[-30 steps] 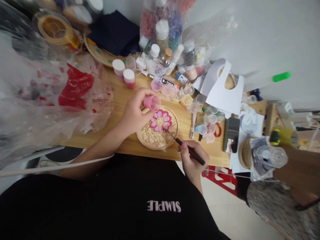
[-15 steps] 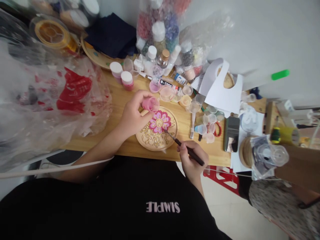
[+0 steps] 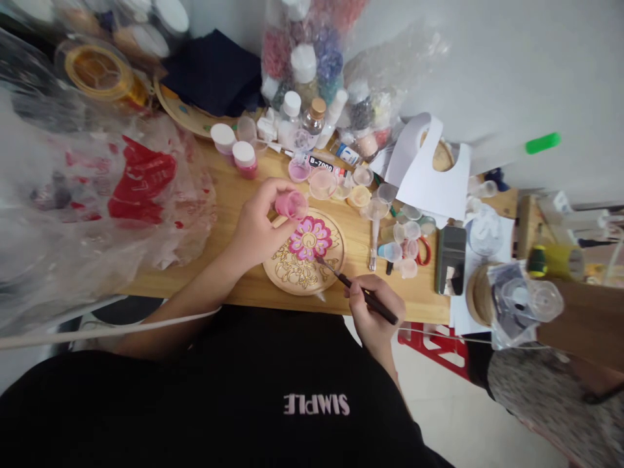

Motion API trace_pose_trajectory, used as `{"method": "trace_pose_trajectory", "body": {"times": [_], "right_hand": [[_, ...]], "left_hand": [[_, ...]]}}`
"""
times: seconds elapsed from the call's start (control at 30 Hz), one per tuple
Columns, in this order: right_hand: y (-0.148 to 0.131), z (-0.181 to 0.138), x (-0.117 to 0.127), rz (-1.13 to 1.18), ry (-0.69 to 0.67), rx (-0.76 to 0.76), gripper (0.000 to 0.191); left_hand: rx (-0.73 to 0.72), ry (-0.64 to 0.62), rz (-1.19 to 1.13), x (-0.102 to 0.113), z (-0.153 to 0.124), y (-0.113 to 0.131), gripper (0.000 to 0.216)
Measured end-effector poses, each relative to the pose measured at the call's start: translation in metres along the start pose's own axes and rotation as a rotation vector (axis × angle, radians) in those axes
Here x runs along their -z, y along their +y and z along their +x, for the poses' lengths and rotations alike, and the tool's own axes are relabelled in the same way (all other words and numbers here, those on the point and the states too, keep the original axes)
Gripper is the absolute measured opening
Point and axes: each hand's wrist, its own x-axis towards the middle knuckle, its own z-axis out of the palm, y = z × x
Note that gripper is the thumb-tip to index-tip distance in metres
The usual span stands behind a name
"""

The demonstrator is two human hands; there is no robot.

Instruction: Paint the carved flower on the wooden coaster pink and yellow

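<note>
My left hand [image 3: 263, 221] is closed round a small clear cup of pink paint [image 3: 291, 205], tilted over the far edge of a round wooden disc [image 3: 336, 270]. Gold raised outlines of leaves and scrolls cover the disc, and a flower [image 3: 309, 238] in pink and magenta fills its upper middle. In my right hand [image 3: 374, 304] I grip a thin dark-handled tool [image 3: 368, 298], like a fine paintbrush. Its tip meets or hovers just at the flower's lower right petals; contact is too small to tell.
Small paint cups [image 3: 376, 208], a glue tube [image 3: 325, 164] and white-capped jars [image 3: 244, 160] crowd the table's back. A phone [image 3: 451, 260] lies at the right beside a wooden ring [image 3: 480, 296]. Plastic bags [image 3: 146, 182] bulge on the left. A person in patterned clothing [image 3: 550, 390] is at far right.
The view has shifted very slightly. Both hands keep their grips, and the tool's tip stays near the flower's lower right edge.
</note>
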Motion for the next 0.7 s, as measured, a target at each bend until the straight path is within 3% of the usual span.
{"method": "trace_pose_trajectory", "body": {"times": [0.53,0.7], "right_hand": [[-0.0008,0.0016,0.0000,-0.026,0.001,0.060,0.013],[-0.0018,-0.0003,0.0002,0.013,0.019,-0.030,0.012]], "left_hand": [[-0.032,0.003,-0.032,0.0001,0.0005,-0.0038,0.036],[-0.012,-0.050,-0.076,-0.0010,0.0008,-0.0050,0.035]]}}
